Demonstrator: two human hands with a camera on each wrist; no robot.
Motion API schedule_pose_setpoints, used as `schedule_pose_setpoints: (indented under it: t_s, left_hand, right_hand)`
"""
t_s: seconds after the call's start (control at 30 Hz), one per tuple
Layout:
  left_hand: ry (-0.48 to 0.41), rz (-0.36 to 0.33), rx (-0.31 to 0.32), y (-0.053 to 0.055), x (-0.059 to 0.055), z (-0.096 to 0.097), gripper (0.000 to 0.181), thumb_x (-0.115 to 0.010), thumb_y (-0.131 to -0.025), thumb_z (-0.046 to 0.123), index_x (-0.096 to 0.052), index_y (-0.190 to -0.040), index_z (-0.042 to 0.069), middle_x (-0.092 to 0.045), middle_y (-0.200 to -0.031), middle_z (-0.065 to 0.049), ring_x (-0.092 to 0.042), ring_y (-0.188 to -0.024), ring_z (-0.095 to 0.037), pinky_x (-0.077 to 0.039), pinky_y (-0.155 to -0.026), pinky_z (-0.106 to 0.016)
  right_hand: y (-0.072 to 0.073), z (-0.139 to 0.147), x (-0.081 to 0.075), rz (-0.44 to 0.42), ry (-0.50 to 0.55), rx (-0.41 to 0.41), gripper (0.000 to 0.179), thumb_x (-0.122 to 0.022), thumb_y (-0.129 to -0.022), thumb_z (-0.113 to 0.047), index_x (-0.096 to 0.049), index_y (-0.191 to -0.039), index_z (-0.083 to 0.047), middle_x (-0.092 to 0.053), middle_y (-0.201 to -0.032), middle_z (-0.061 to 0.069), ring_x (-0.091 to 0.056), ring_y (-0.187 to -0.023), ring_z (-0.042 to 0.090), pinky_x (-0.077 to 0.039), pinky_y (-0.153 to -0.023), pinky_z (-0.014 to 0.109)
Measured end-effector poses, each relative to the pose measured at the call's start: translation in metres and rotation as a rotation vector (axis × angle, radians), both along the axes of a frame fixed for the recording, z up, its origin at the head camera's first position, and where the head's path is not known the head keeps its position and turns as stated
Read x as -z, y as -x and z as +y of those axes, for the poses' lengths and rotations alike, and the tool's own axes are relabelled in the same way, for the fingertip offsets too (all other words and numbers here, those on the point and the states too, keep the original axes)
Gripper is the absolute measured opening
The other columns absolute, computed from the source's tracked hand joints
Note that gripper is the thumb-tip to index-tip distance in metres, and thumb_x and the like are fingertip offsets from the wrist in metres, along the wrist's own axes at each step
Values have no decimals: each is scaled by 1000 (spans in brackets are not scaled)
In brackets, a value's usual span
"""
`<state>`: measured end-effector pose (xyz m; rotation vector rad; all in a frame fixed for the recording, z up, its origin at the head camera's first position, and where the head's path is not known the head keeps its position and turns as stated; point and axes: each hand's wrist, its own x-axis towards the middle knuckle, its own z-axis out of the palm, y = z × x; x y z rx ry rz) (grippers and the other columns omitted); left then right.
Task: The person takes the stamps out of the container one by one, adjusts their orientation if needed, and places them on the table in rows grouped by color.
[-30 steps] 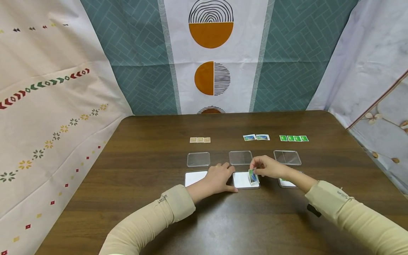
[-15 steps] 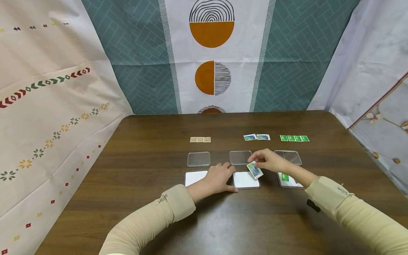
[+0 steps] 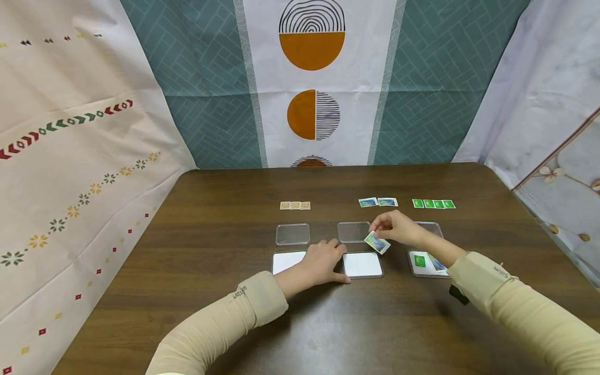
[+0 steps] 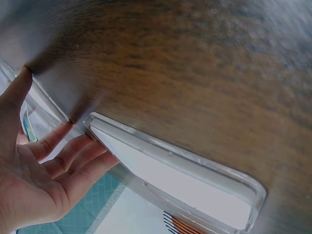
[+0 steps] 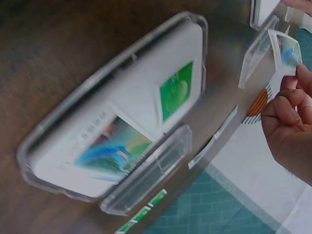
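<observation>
My right hand [image 3: 398, 229] pinches one corner of a small stamp [image 3: 377, 242] with a blue and green picture. The stamp hangs tilted above the far edge of the middle clear plastic case [image 3: 362, 264], which has a white insert. My left hand [image 3: 323, 264] rests at that case's left end, thumb and index finger spread along its edge. Its other fingers touch the end of the left case [image 4: 170, 168], also white inside. In the right case [image 5: 122, 107] lie a green stamp [image 5: 176, 91] and a blue bird stamp [image 5: 114, 151].
Three clear rectangular lids [image 3: 292, 234] lie in a row behind the cases. Farther back are three tan stamps [image 3: 295, 205], two blue stamps [image 3: 377, 202] and several green stamps [image 3: 433, 203]. A small black object [image 3: 458, 295] is partly under the right forearm.
My right hand has lifted the stamp off the middle case's white insert and moved it away from me, turning it to a slant. The left hand stays in place.
</observation>
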<state>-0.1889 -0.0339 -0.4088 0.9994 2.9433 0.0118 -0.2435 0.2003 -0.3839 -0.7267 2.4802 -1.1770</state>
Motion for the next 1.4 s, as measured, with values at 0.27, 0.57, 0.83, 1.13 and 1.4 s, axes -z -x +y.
schedule_pose_setpoints:
  t_s: [0.27, 0.57, 0.83, 1.13, 1.4]
  left_hand:
    - [7, -13, -1, 1, 1, 0, 63, -69, -72, 62, -58, -113, 16, -61, -108, -1, -61, -88, -20, -49, -64, -32]
    - [7, -11, -2, 0, 1, -1, 63, -69, -72, 62, -58, -114, 16, -61, -108, -2, -61, -88, -20, -49, -65, -32]
    - [8, -3, 5, 0, 1, -2, 65, -68, -72, 63, -59, -117, 17, -61, -109, -2, -61, -89, -20, -50, -65, -31]
    - [2, -2, 5, -1, 0, -3, 65, -69, -72, 63, -59, -117, 17, -62, -110, -2, -62, -88, -20, -51, -65, -31]
    - [-9, -7, 14, -1, 1, -3, 64, -69, -71, 63, -59, -116, 17, -62, -108, -1, -62, -89, -19, -51, -67, -32]
  right_hand:
    - [10, -4, -8, 101, -52, -16, 13, -63, -85, 4, -66, -95, 10, -69, -84, 16, -52, -67, 4, -47, -63, 18]
    - [29, -12, -12, 186, -144, -3, 4, -69, -81, 0, -68, -80, 4, -66, -71, 9, -51, -63, 6, -46, -61, 19]
    - [46, -21, -20, 280, -220, 11, 5, -66, -83, 0, -66, -78, 1, -65, -75, 10, -56, -69, 16, -48, -66, 30]
    - [67, -40, -30, 292, -281, -15, 5, -64, -86, -1, -65, -81, 1, -64, -76, 10, -50, -66, 15, -43, -66, 30]
    - [83, -56, -29, 256, -347, -72, 7, -63, -87, -2, -64, -80, 1, -62, -73, 9, -51, -65, 14, -44, -65, 29]
